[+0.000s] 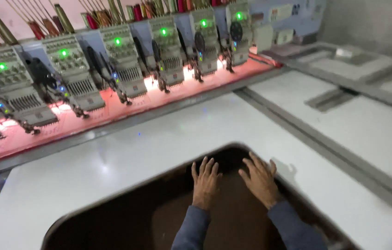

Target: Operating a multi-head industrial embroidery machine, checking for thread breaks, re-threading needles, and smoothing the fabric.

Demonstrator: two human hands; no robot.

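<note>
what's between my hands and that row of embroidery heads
In the head view, bare white table top, then a grey rail and the pink lit fabric under the embroidery heads. Left hand, right hand.

There is a single view, from a camera on the person's head, looking down and forward across the white table (pixel 126 162). It sits close above the table's near edge, where the dark rounded cutout (pixel 126 222) fills the bottom of the frame. The view is tilted, so the far edge with its row of embroidery heads (pixel 122 60) climbs from left to right. At the right, the grey rails (pixel 325 143) run off toward the far right corner.
</note>
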